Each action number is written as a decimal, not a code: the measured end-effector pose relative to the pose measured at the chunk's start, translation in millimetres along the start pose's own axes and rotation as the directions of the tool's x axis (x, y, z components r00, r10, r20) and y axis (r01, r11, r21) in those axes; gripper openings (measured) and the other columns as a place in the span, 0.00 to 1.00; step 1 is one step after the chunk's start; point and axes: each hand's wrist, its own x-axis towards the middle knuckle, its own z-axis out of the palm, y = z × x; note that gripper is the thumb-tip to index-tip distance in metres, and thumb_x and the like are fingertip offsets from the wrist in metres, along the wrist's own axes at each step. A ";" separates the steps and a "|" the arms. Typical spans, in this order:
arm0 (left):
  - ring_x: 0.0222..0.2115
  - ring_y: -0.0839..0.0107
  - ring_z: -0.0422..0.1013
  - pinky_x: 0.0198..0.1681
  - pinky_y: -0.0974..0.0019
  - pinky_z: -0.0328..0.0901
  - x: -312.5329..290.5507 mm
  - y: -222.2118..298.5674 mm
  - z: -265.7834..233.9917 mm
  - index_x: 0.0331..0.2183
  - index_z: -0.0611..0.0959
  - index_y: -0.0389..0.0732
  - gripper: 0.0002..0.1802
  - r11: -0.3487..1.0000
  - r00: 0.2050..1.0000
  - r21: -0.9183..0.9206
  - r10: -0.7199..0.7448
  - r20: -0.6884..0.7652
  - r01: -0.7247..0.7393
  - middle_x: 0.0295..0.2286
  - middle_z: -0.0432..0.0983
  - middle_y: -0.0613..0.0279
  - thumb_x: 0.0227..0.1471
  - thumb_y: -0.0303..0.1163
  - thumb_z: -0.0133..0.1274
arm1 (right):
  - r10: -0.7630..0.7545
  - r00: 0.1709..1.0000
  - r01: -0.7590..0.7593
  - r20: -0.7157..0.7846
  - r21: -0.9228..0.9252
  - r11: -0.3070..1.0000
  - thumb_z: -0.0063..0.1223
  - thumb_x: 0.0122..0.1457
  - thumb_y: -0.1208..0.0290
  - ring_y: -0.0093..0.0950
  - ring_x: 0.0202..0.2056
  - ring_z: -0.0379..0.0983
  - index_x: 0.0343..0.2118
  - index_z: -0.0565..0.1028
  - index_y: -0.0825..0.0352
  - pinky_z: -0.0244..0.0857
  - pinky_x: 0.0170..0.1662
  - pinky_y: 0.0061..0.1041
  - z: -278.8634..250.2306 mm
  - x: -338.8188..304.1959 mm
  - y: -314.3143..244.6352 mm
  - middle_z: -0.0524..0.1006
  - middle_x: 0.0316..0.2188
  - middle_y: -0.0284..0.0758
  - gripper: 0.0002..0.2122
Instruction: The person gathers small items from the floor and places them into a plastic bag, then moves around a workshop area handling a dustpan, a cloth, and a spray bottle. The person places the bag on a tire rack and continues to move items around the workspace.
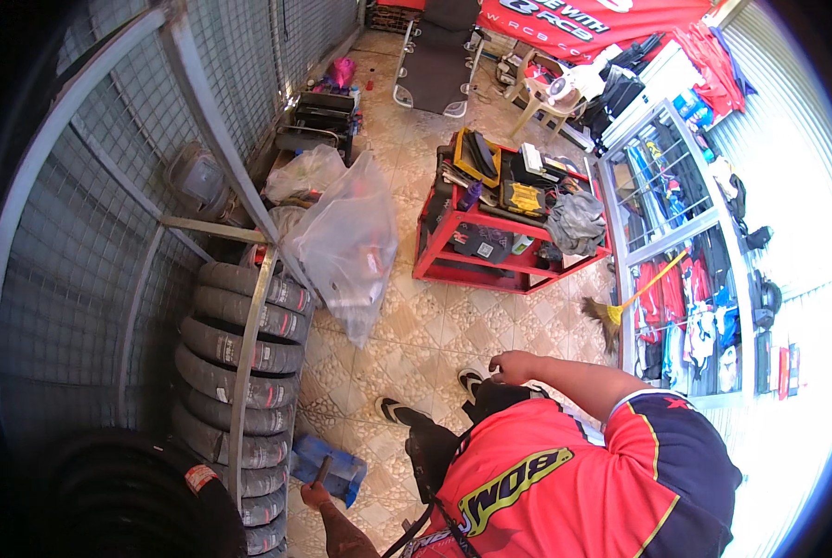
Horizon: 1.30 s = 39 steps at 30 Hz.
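My left hand (315, 497) reaches down at the lower left, closed around the upright handle of a blue dustpan (347, 475). The pan is just above or on the patterned tile floor; I cannot tell which. It is beside a stack of black tires (239, 350). In front of my red shirt, my right hand (514, 366) is held at about waist height with the arm bent. Its fingers are loosely bent and slightly apart, with nothing in them. Both my shoes stand on the tiles, one on each side of dark trousers.
A red tool cart (437, 251) with tools and a grey rag stands ahead. Right of it, a yellow broom (609, 314) leans against a glass display cabinet (673, 244). A clear plastic bag (346, 242) slumps beside the metal rack (250, 363). A folding cot (439, 60) stands farther back.
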 end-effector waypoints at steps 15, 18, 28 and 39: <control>0.14 0.58 0.75 0.17 0.57 0.70 31.6 110.5 14.2 0.23 0.85 0.29 0.17 0.998 0.993 -0.055 0.037 0.110 -0.031 0.15 0.77 0.45 0.44 0.36 0.53 | 0.159 0.986 -0.150 -0.042 0.166 0.975 0.54 0.57 0.51 0.45 0.49 0.74 0.47 0.78 0.62 0.67 0.54 0.40 20.6 -37.8 145.3 0.79 0.45 0.46 0.22; 0.20 0.55 0.76 0.22 0.53 0.70 42.9 118.1 24.5 0.27 0.85 0.37 0.17 0.948 0.953 0.203 0.199 0.229 -0.247 0.20 0.79 0.50 0.41 0.42 0.58 | 0.186 0.982 -0.186 0.011 0.120 0.975 0.54 0.56 0.50 0.45 0.49 0.74 0.47 0.78 0.62 0.67 0.54 0.39 35.9 -38.3 190.6 0.79 0.43 0.46 0.22; 0.21 0.54 0.77 0.21 0.50 0.68 40.7 193.3 65.7 0.25 0.82 0.41 0.18 0.948 0.988 0.314 -0.003 0.156 -0.047 0.20 0.79 0.53 0.42 0.47 0.63 | 0.256 0.964 -0.233 -0.073 0.230 0.945 0.53 0.58 0.52 0.44 0.49 0.74 0.48 0.77 0.63 0.66 0.54 0.39 -25.4 -27.4 275.9 0.79 0.46 0.45 0.21; 0.09 0.67 0.64 0.10 0.63 0.52 65.3 288.8 96.8 0.20 0.73 0.35 0.22 0.769 0.838 -0.335 -0.489 0.240 0.545 0.12 0.67 0.57 0.52 0.45 0.51 | 0.327 0.934 -0.257 -0.147 0.361 0.897 0.55 0.57 0.53 0.43 0.48 0.75 0.47 0.78 0.62 0.67 0.53 0.38 -78.5 -13.0 272.8 0.79 0.45 0.46 0.21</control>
